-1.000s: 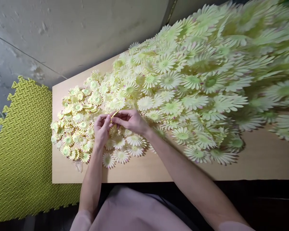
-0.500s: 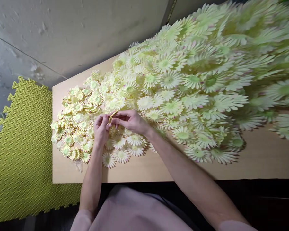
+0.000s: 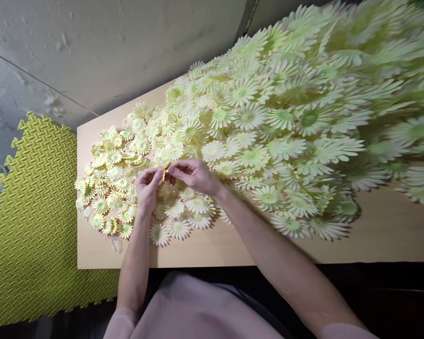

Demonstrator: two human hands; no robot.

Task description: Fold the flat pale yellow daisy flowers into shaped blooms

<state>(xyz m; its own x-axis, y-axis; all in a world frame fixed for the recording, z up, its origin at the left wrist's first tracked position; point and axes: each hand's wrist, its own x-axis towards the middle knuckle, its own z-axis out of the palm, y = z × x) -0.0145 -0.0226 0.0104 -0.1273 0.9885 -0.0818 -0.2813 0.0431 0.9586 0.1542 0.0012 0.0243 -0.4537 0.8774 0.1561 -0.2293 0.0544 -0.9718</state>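
Both forearms reach forward, wrists bent inward. The left hand (image 3: 146, 189) and right hand (image 3: 195, 175) meet fingertip to fingertip, fingers pinched together, thumbs tucked beneath.

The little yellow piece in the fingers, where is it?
In the head view, the little yellow piece sits left of centre, pinched between the left hand and right hand, above the flower pile.

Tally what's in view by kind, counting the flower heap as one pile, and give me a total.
Hands: 2, left hand and right hand, both pinching one small yellow piece
Small yellow pieces: 1
Piles of pale yellow-green fabric daisies, too many to count singly: 1
Wooden tables: 1
Green foam floor mats: 1
Total: 6
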